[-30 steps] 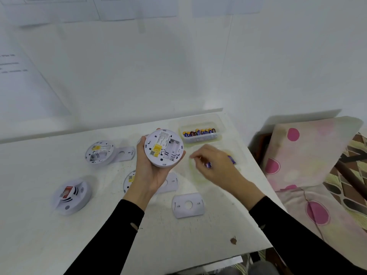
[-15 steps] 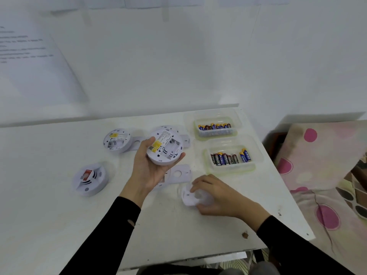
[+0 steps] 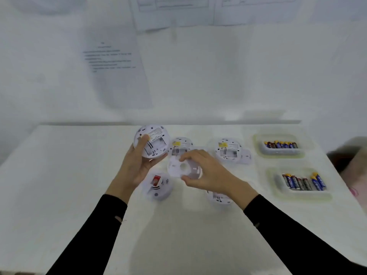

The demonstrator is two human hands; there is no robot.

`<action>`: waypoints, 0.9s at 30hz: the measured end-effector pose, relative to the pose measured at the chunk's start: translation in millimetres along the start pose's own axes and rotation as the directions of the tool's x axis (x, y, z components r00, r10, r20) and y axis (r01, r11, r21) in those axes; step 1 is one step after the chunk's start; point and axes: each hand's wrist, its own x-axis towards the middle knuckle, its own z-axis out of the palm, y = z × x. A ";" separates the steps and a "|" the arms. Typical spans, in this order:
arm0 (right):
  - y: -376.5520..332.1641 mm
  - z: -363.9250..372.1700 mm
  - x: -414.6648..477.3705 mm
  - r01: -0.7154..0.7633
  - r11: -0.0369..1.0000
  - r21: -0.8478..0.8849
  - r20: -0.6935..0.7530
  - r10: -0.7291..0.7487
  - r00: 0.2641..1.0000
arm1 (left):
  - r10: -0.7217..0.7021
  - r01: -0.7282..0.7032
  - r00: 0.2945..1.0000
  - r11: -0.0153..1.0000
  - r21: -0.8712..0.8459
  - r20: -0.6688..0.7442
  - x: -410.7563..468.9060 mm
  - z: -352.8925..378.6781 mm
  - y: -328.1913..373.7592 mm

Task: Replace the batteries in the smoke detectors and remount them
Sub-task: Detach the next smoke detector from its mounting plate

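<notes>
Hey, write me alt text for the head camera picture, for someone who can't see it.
A person's left hand holds a round white smoke detector, back toward the camera, while the right hand pinches a white mounting plate beside it over a white table. Other detectors lie around, and two clear trays of batteries sit to the right.

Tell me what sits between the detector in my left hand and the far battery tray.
Head view: two detectors lying back-up, the middle detector and the right detector.
</notes>
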 end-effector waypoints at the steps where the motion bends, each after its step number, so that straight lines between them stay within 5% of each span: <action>1: -6.3 10.9 16.2 0.001 1.000 0.003 0.024 -0.001 1.000 | 0.024 -0.023 0.999 0.999 0.031 -0.024 6.0 -15.9 9.5; 12: -9.7 99.3 145.4 -0.209 0.973 -0.099 0.145 0.222 0.964 | 0.064 0.099 0.951 0.865 0.491 -0.304 72.1 -134.5 38.4; 27: -1.3 117.4 171.9 -0.309 0.939 -0.152 0.125 0.328 0.936 | 0.108 0.116 0.972 0.560 0.820 -0.210 115.0 -151.9 16.3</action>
